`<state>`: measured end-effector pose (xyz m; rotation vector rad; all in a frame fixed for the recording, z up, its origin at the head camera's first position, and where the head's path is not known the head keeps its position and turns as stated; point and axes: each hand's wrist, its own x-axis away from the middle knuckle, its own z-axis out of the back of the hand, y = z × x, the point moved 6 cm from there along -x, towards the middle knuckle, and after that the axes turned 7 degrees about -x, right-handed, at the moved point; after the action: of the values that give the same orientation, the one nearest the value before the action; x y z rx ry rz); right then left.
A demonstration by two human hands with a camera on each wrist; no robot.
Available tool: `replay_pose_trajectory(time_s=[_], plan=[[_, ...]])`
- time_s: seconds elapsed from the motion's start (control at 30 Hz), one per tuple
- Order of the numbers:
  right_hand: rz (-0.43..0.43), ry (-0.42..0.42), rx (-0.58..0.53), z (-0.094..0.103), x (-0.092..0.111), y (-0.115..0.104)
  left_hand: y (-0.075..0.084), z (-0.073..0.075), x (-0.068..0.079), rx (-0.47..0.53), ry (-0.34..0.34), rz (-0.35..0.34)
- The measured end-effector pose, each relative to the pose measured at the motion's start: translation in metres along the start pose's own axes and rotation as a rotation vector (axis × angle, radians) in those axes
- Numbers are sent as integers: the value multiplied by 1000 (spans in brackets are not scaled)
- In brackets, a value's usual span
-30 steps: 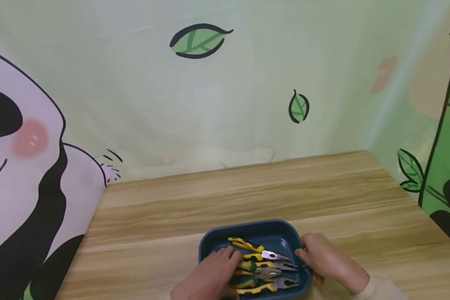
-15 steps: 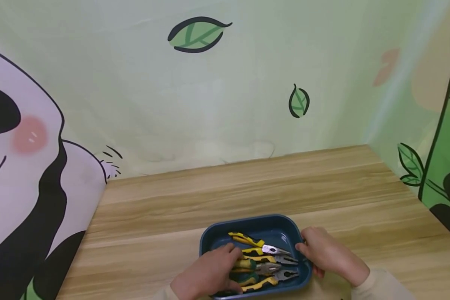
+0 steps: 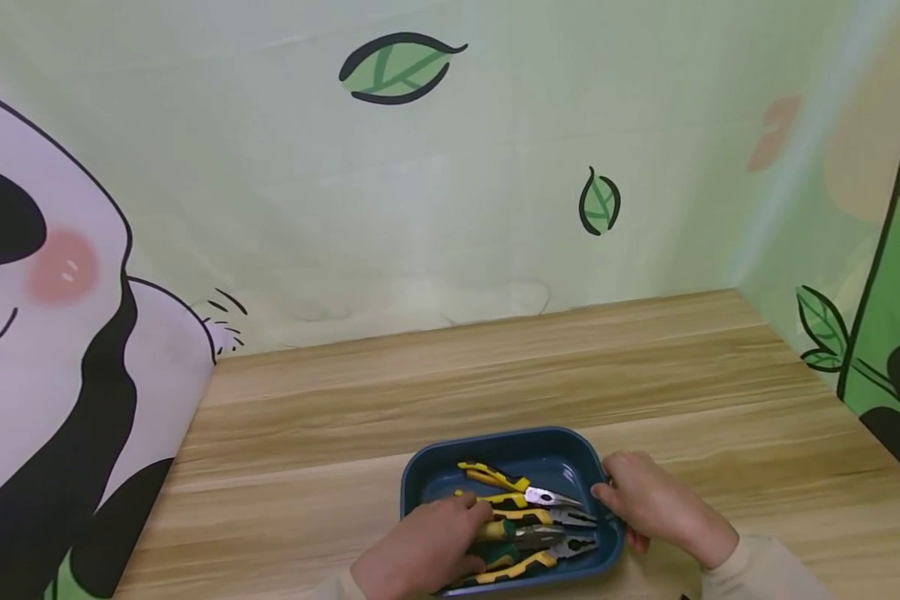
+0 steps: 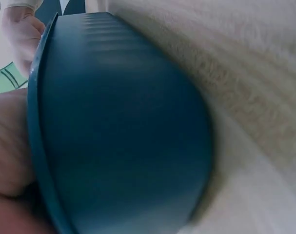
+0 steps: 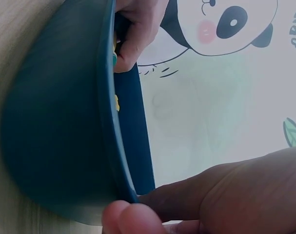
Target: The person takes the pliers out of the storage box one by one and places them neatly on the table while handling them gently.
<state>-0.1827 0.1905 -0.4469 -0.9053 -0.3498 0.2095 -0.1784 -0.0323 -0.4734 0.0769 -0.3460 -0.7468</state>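
A blue rectangular tray holds several pliers lying side by side, their metal noses toward the right. My left hand reaches over the tray's left rim, its fingers curled round the handles of green-and-yellow pliers. My right hand grips the tray's right end, thumb over the rim and fingers outside, as the right wrist view also shows. Long-nose pliers with yellow-and-black handles lie farthest back. Yellow-and-black pliers lie nearest the front. In the left wrist view the tray's outer wall hides the pliers.
The tray stands on a wood-grain table, near its front edge. A pale green printed wall sheet rises along the back, with a panda drawing on the left and bamboo on the right.
My left hand has closed round the green-and-yellow pliers, which have shifted and turned slightly. The right hand keeps its grip on the tray. The head view has tilted slightly.
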Motion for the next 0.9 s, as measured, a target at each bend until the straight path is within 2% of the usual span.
replay_pose_trajectory(time_s=[0.17, 0.27, 0.57, 0.73, 0.9], plan=[[-21, -1, 3, 0, 0, 0, 3, 0, -1, 84, 21, -55], [-36, 1, 3, 0, -1, 0, 6, 2, -2, 96, 43, -63], [-19, -3, -11, -1, 0, -1, 16, 7, 2, -4, -21, 34], [-41, -6, -7, 0, -1, 0, 18, 8, 6, 66, -98, 80], [-57, -12, 7, 1, -1, 1, 20, 7, 10, 161, -134, 101]])
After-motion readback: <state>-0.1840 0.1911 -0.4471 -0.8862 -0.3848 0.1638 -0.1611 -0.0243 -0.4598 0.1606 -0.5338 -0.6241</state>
